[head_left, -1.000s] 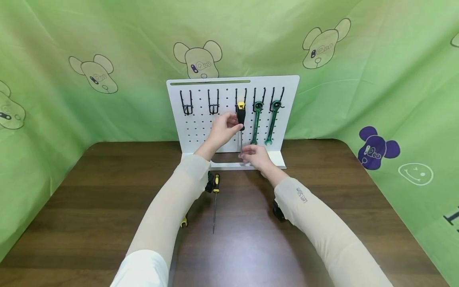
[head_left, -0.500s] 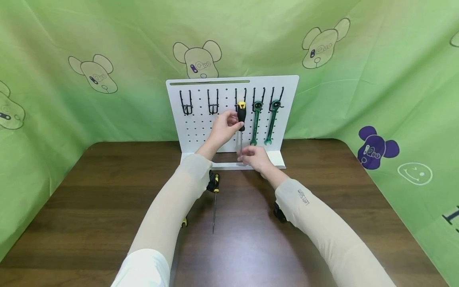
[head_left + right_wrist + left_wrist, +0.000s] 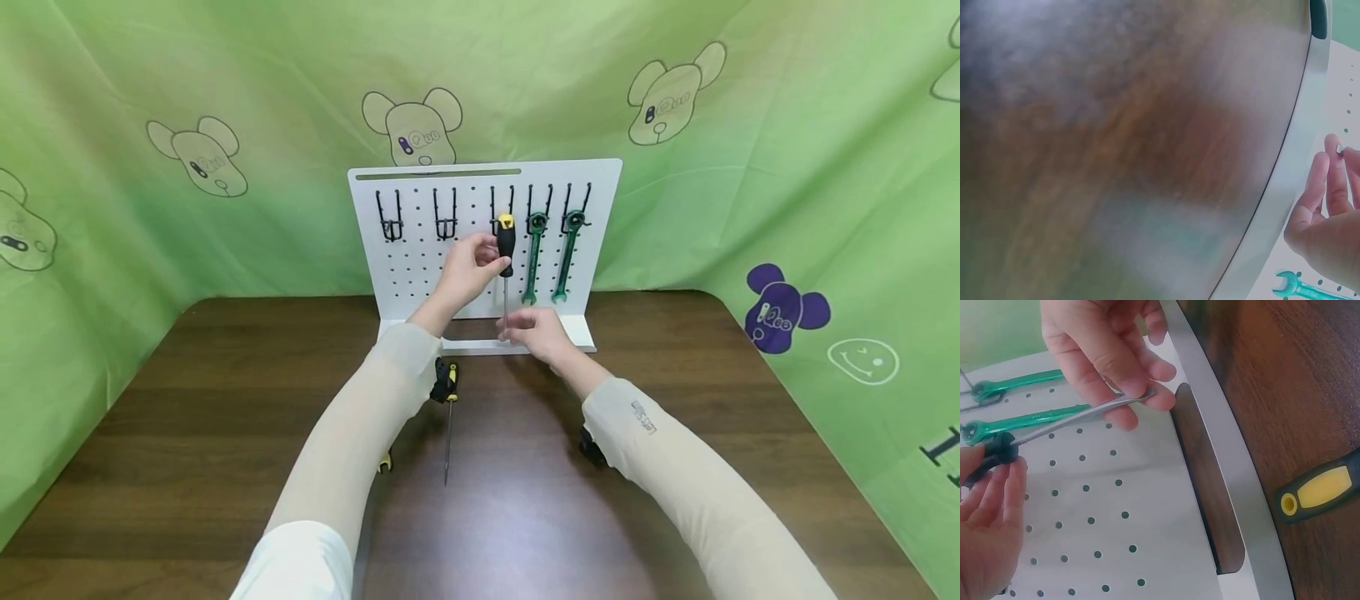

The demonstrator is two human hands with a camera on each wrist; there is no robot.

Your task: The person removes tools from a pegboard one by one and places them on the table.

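Observation:
In front of the white pegboard (image 3: 420, 275), a screwdriver (image 3: 506, 237) with a black and yellow handle stands upright, tip down, at the middle hook (image 3: 492, 200). My left hand (image 3: 467, 267) grips its handle from the left. Lower down, my right hand (image 3: 538, 332) pinches the shaft near the tip between thumb and finger, as the left wrist view shows at the shaft (image 3: 1079, 417). Only the small metal tip (image 3: 1340, 149) shows between the fingers in the right wrist view. Whether the handle rests in the hook is hidden.
Two green wrenches (image 3: 533, 258) hang on the hooks to the right. Two hooks (image 3: 446, 218) on the left hold nothing. Another screwdriver (image 3: 449, 433) lies on the brown table (image 3: 225, 400), and a yellow wrench end (image 3: 386, 462) shows beside my left sleeve.
My right hand has moved slightly down with the shaft, and the screwdriver sits a little lower. The left hand keeps its grip on the handle almost in place.

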